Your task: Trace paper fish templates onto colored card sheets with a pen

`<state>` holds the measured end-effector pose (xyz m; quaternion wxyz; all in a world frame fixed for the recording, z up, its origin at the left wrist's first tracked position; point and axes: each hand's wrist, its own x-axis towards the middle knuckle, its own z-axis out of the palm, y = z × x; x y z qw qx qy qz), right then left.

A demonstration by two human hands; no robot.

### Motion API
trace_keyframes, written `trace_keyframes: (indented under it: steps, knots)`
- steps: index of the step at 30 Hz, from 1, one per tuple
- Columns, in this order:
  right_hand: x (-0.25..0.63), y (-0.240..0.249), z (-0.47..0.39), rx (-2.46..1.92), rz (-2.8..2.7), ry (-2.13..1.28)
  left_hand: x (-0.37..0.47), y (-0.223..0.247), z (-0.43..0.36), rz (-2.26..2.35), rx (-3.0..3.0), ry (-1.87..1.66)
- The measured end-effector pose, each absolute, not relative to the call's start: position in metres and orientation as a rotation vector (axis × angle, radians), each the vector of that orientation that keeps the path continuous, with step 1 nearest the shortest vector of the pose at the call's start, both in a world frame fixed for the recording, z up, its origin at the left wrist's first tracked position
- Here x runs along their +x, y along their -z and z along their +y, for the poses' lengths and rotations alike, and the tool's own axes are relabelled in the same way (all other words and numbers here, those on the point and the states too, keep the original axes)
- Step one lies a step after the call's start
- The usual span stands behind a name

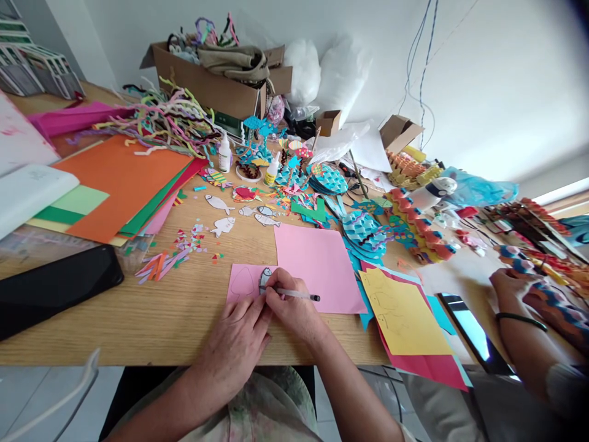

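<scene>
My right hand is closed round a pen, its tip down by a small grey paper fish. That fish lies on a small pink paper piece, beside a drawn fish outline. My left hand rests flat with fingers stretched out, fingertips at the paper's lower edge and close to the fish. A bigger pink sheet touches the small piece on the right. Several cut-out paper fish lie farther back. What sits under my fingertips is hidden.
Paper scraps, a black phone and stacked coloured paper are on the left. Glue bottles stand behind. Yellow paper and another phone lie right, near another person's hand on an egg-carton craft.
</scene>
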<state>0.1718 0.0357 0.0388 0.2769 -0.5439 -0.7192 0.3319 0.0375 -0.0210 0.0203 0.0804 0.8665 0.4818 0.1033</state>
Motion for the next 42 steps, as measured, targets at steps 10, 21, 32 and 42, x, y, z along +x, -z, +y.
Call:
trace_keyframes:
  steps: [10, 21, 32, 42]
  knots:
    - [0.1749, -0.0374, 0.0354, -1.469, -1.940, -0.901, 0.0372, -0.0174, -0.0206, 1.449, 2.614, -0.331]
    - [0.1731, -0.0395, 0.0329, -1.498, -1.932, -0.917, 0.0358, -0.0195, -0.0209, 1.403, 2.597, -0.334]
    - [0.1744, -0.0387, 0.0309, -1.452, -1.943, -0.927, 0.0370, -0.0184, -0.0197, 1.405, 2.622, -0.316]
    - [0.1756, -0.0424, 0.0318, -1.440, -1.960, -0.934, 0.0362, -0.0175, -0.0203, 1.408, 2.632, -0.310]
